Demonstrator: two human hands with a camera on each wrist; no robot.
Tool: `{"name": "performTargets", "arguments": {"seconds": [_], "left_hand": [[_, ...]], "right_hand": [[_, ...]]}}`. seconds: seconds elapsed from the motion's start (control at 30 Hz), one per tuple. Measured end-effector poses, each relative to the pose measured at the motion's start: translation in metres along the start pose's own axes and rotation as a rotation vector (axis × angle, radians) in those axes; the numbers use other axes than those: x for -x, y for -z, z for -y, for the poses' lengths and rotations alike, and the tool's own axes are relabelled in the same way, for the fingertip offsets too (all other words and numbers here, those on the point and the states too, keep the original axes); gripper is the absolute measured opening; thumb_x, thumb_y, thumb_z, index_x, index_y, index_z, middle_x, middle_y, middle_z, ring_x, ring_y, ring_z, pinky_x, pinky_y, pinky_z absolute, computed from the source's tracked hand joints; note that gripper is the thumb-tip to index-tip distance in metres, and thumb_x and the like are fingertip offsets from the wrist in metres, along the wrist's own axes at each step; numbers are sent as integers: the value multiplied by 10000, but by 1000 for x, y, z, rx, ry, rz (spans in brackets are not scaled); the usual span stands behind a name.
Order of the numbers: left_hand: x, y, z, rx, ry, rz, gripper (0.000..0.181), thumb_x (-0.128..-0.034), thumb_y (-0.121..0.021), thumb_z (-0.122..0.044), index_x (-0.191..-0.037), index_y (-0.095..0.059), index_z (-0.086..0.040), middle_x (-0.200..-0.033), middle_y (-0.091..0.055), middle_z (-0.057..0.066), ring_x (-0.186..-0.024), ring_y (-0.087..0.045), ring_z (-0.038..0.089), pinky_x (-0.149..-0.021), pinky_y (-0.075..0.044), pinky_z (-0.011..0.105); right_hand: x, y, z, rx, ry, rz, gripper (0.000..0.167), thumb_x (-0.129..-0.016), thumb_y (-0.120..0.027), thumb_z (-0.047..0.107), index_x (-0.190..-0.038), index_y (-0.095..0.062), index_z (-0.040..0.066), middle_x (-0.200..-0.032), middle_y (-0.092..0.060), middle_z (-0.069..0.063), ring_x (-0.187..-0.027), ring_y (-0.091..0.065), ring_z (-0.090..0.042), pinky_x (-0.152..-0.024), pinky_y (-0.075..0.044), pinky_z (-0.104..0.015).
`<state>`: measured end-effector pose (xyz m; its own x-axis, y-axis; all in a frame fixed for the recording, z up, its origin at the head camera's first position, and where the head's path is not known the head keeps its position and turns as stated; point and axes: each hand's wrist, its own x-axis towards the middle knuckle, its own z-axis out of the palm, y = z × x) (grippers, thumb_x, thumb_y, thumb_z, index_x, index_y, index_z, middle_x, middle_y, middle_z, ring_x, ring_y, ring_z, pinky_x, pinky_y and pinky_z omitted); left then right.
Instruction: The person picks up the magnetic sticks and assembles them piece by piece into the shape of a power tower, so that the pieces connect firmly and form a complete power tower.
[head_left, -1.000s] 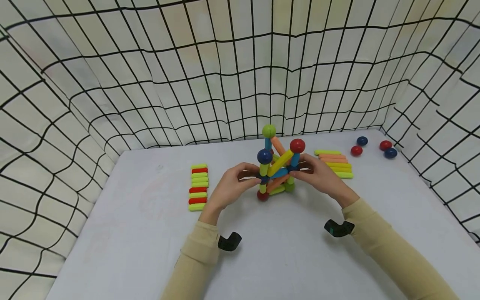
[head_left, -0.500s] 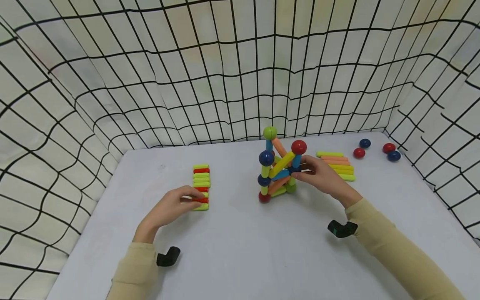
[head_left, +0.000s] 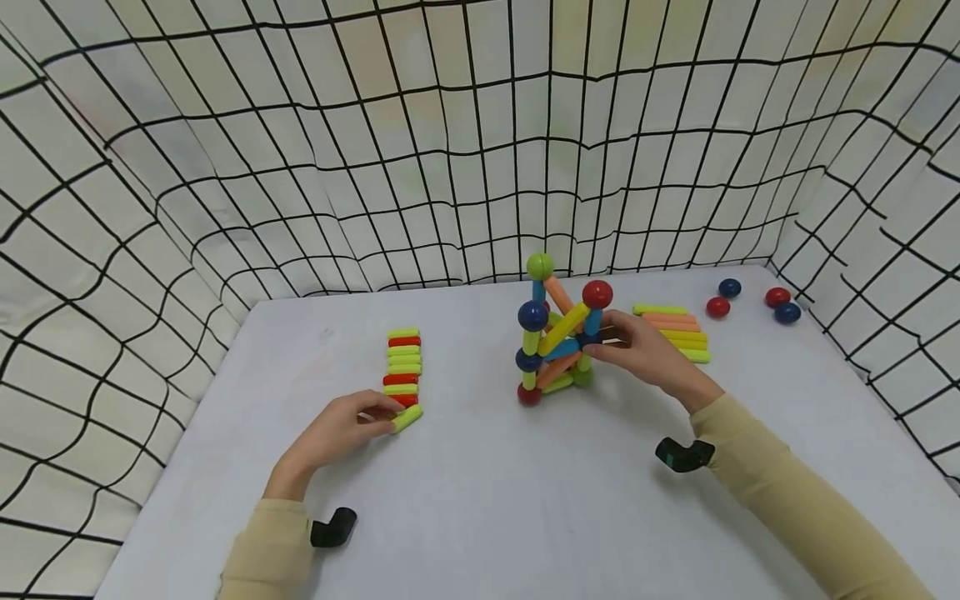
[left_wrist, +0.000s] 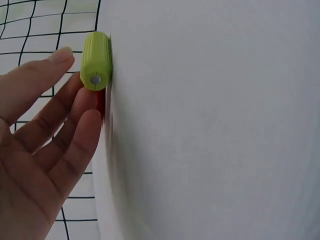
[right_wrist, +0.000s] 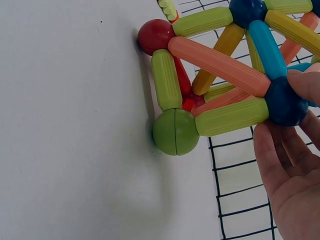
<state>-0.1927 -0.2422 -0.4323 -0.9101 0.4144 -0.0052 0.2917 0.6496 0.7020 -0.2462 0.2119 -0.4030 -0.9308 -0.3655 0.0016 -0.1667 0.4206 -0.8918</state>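
Note:
My left hand (head_left: 335, 429) is at the near end of a row of short rods. Its fingers touch a lime-green rod (head_left: 407, 418) that lies skewed out of the row. In the left wrist view a gap shows between the thumb and this lime-green rod (left_wrist: 96, 62), which has a silvery tip. My right hand (head_left: 637, 350) pinches a dark blue ball (right_wrist: 286, 101) on the side of a structure of magnetic rods and balls (head_left: 561, 332). This structure stands upright, with a green, a blue and a red ball at its top ends. Fingertips partly hide the pinched ball.
The row of red and lime-green rods (head_left: 403, 365) lies on the white table (head_left: 495, 500), left of the structure. Behind the right hand lie several lime, orange and yellow rods (head_left: 675, 329). Loose red and blue balls (head_left: 717, 307) sit farther right. Black-gridded white walls (head_left: 480, 183) enclose the table.
My left hand has left the structure, moved left to the rod row, and turned the nearest lime-green rod out of line. My right hand has kept its grip on the structure.

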Motion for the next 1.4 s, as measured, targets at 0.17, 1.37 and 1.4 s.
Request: {"name": "performTargets", "arguments": {"seconds": [0.17, 1.37, 1.4], "left_hand": [[-12, -11, -16, -77, -16, 31, 231, -863, -713, -60, -1093, -695, -61, -954, -662, -2, -862, -598, 145, -787, -527, 319], [-147, -19, -146, 973, 41, -36, 391, -953, -645, -149, -1334, -576, -92, -1255, -550, 141, -1085, -580, 250, -1009, -466, 351], [-148, -19, -149, 974, 44, -32, 392, -953, -644, -144, -1334, -573, -85, -1256, -550, 141, -1086, -586, 254, -1009, -466, 354]], "right_hand": [[1, 2, 0, 4, -4, -2, 467, -923, -689, 310, -1290, -544, 60, -1284, -571, -101, -1242, -514, -311, -1004, -468, -464], [-4, 2, -5, 3, 32, 9, 459, -909, -704, 328, -1290, -571, 108, -1263, -585, -58, -1223, -522, -284, -1001, -472, -449], [-4, 3, -5, 3, 31, 10, 458, -912, -701, 326, -1291, -570, 105, -1265, -584, -61, -1225, -521, -285, -1003, -470, -448]]}}
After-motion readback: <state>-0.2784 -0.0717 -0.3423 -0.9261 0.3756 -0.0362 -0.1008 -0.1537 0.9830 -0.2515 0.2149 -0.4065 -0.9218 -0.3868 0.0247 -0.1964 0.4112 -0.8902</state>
